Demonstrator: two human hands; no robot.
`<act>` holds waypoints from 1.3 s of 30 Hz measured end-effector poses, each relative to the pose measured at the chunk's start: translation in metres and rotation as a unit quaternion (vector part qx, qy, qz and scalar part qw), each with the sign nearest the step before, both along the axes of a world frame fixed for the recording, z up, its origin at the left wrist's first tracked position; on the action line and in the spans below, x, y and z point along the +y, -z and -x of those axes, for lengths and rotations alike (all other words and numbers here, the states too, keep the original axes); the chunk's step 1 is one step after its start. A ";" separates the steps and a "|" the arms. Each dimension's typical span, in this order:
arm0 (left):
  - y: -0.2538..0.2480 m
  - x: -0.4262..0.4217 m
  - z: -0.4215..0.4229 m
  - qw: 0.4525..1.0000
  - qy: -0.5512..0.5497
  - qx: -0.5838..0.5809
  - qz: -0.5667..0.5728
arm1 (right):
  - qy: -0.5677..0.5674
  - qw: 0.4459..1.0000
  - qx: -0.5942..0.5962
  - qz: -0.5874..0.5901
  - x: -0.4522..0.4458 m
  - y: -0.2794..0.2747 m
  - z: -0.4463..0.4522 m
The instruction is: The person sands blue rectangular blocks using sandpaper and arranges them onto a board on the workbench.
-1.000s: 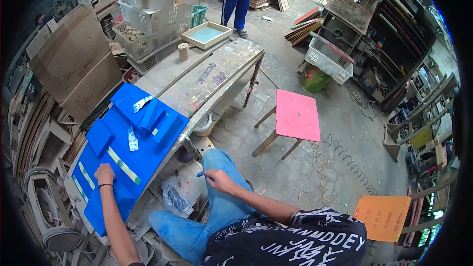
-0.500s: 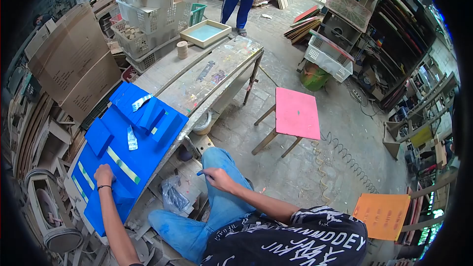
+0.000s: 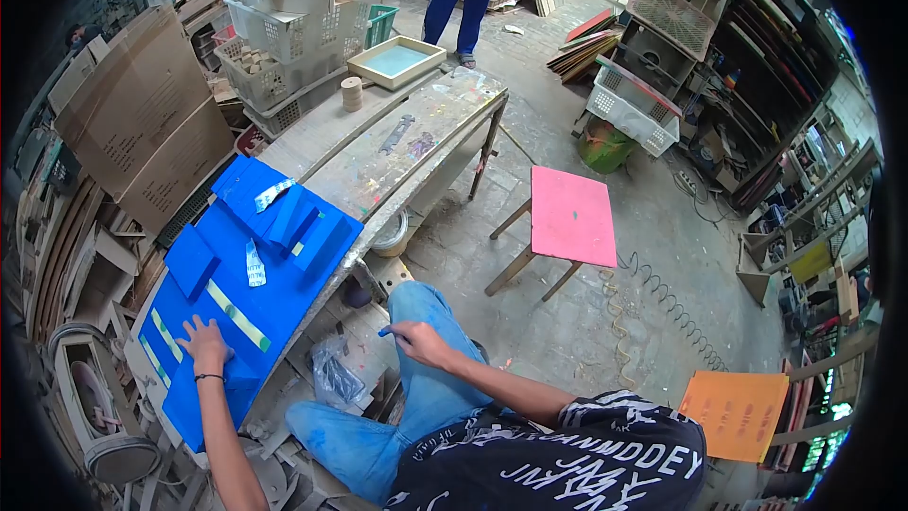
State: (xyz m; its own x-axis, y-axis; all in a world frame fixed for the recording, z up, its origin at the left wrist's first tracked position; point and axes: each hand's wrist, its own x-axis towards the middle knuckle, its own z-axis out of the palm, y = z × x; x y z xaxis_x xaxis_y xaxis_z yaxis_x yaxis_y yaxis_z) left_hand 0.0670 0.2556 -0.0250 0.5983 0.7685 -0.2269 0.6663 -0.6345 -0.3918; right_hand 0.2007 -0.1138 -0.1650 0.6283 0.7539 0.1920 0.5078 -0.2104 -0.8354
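Observation:
My left hand (image 3: 206, 346) rests on the blue-painted board (image 3: 288, 301), fingers spread, beside a blue block (image 3: 236, 377) partly behind the wrist. Near its fingertips, a pale green strip (image 3: 166, 336) lies on the board; a longer pale green strip (image 3: 236, 316) is to the right. Farther up sit a flat blue piece (image 3: 191, 261), raised blue pieces (image 3: 293, 220) and a printed paper strip (image 3: 255, 263). My right hand (image 3: 423, 343), above my knee, is closed on a small blue object (image 3: 385, 331), its kind mostly hidden by the fingers.
A paint-stained workbench (image 3: 407, 137) extends away, with a wooden tray (image 3: 397, 62) and stacked round discs (image 3: 351, 95) on it. A pink-topped stool (image 3: 573, 216) stands right of it. Behind are plastic crates (image 3: 293, 38) and a standing person (image 3: 461, 5). A coiled hose (image 3: 662, 303) lies on the floor.
The fingers of my left hand have spread and reach a little farther up the board; before, they were curled together by the block. My right hand stays almost still.

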 end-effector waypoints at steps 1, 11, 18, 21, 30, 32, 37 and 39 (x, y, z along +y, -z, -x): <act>0.001 0.001 0.000 0.999 -0.028 -0.006 0.018 | -0.001 1.000 0.000 0.004 -0.001 -0.002 0.000; 0.017 0.013 0.003 0.997 -0.052 -0.023 0.058 | 0.006 1.000 0.005 0.003 -0.001 -0.006 0.000; 0.025 0.012 0.021 0.989 -0.051 -0.137 0.020 | -0.002 1.000 0.016 0.001 -0.001 -0.008 0.000; 0.021 0.007 0.030 0.973 -0.114 -0.192 0.052 | -0.011 1.000 0.000 0.004 0.000 -0.003 0.001; 0.008 -0.005 0.035 0.939 -0.231 -0.245 0.076 | 0.000 1.000 -0.003 -0.010 -0.001 -0.004 0.000; 0.015 0.000 0.041 0.939 -0.232 -0.235 0.094 | 0.000 1.000 -0.002 -0.001 -0.001 -0.004 0.001; 0.009 -0.009 0.034 0.938 -0.239 -0.235 0.086 | -0.002 1.000 0.010 -0.003 -0.001 -0.006 0.001; 0.011 -0.009 0.037 0.939 -0.226 -0.246 0.083 | -0.005 1.000 0.024 0.006 -0.002 -0.006 0.001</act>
State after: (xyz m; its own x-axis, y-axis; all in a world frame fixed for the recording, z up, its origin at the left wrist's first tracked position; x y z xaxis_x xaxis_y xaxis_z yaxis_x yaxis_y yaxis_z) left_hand 0.0305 0.2470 -0.0362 0.2830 0.9477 -0.1476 0.9567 -0.2681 0.1131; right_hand 0.2002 -0.1153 -0.1589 0.6293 0.7619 0.1530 0.4692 -0.2156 -0.8564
